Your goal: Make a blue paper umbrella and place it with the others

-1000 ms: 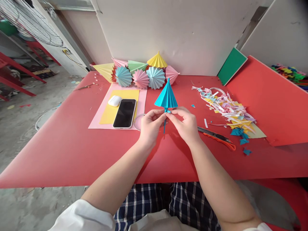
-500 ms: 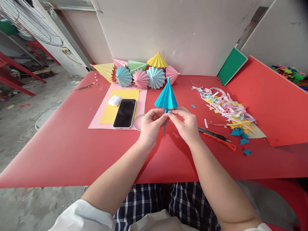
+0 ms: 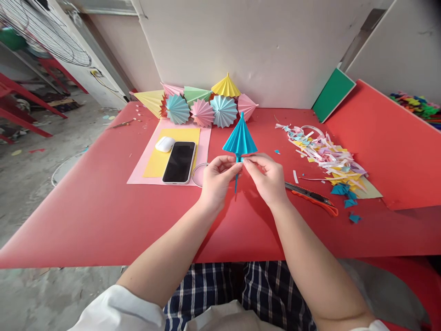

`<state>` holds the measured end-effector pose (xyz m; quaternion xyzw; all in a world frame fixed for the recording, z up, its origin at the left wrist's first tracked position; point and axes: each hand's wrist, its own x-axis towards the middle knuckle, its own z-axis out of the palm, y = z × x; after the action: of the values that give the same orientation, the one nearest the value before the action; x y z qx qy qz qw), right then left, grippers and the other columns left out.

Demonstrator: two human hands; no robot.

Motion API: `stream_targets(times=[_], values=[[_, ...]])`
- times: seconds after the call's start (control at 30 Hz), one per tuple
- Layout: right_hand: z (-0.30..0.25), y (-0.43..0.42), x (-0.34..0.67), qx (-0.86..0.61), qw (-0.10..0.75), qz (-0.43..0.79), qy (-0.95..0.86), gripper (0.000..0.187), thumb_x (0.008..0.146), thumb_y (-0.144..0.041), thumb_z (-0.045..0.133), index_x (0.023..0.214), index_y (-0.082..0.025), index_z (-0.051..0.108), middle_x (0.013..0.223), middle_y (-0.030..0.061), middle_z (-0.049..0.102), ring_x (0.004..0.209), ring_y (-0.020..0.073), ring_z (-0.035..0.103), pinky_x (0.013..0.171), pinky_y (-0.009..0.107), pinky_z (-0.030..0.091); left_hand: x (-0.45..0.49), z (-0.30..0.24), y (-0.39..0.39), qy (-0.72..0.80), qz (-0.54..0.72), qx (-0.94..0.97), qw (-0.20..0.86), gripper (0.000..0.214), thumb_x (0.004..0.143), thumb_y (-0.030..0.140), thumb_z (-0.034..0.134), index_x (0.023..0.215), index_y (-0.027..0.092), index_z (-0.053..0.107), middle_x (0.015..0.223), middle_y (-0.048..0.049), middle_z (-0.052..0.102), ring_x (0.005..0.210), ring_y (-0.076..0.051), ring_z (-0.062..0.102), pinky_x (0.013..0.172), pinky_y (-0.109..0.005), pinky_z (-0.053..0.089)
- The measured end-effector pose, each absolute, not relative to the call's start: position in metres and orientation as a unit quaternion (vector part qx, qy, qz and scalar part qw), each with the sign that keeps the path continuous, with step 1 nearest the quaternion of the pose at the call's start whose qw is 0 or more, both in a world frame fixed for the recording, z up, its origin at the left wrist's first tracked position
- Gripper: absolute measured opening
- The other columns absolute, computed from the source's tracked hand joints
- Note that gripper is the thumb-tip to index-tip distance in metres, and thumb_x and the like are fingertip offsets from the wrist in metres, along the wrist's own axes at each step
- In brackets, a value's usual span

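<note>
A bright blue pleated paper umbrella (image 3: 240,138) stands upright above the red table, its thin stick pointing down. My left hand (image 3: 218,177) pinches the stick just under the canopy, thumb and fingers closed on it. From the other side my right hand (image 3: 267,177) is closed in a pinch on a small blue paper strip (image 3: 241,159) at the stick. My fingertips partly hide the strip, so I cannot tell how far it wraps round. Below my left fingers shows the stick's lower end (image 3: 236,186).
Several finished paper umbrellas (image 3: 203,112) line the back. A phone (image 3: 178,162) and white earphone case (image 3: 164,144) lie on yellow and pink paper at left. Right of my hands are a utility knife (image 3: 313,197), paper scraps (image 3: 324,151) and a tape roll (image 3: 312,132).
The umbrella's canopy has shifted and turned slightly to the right. My right fingertips have drawn a little away from the stick, showing more of the blue strip.
</note>
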<state>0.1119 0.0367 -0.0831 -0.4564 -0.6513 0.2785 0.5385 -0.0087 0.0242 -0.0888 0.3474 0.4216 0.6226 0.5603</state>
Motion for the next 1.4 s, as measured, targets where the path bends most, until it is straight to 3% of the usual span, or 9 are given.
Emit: stream_targets(times=[0.73, 1.03, 1.4], values=[[-0.0822, 0.0357, 0.111, -0.447, 0.535, 0.262, -0.668, 0.011, 0.082, -0.024, 0.056, 0.079, -0.019, 0.066, 0.082, 0.0019, 0.065, 0.081, 0.0141, 0.06, 0.075, 0.027, 0.047, -0.0085, -0.0897, 0.0237, 0.435, 0.627, 0.366, 0.533, 0.02, 0.065, 0.024, 0.074, 0.073, 0.015, 0.059, 0.072, -0.0002, 0.063, 0.067, -0.01, 0.061, 0.063, -0.023, 0.052], [-0.0826, 0.0372, 0.1123, -0.463, 0.548, 0.244, -0.652, 0.01, 0.081, -0.024, 0.058, 0.08, -0.019, 0.066, 0.081, 0.0014, 0.065, 0.078, 0.014, 0.06, 0.073, 0.028, 0.048, -0.0057, -0.0858, 0.0206, 0.442, 0.62, 0.419, 0.494, 0.017, 0.071, 0.023, 0.068, 0.086, 0.016, 0.065, 0.083, -0.0032, 0.069, 0.074, -0.013, 0.065, 0.067, -0.025, 0.052], [-0.0852, 0.0383, 0.1127, -0.456, 0.548, 0.205, -0.671, 0.009, 0.081, -0.022, 0.057, 0.081, -0.02, 0.065, 0.082, 0.0026, 0.065, 0.081, 0.015, 0.061, 0.075, 0.029, 0.049, -0.0048, -0.0858, 0.02, 0.445, 0.623, 0.422, 0.485, 0.017, 0.069, 0.022, 0.069, 0.085, 0.016, 0.066, 0.082, -0.0034, 0.07, 0.075, -0.015, 0.066, 0.065, -0.025, 0.054]])
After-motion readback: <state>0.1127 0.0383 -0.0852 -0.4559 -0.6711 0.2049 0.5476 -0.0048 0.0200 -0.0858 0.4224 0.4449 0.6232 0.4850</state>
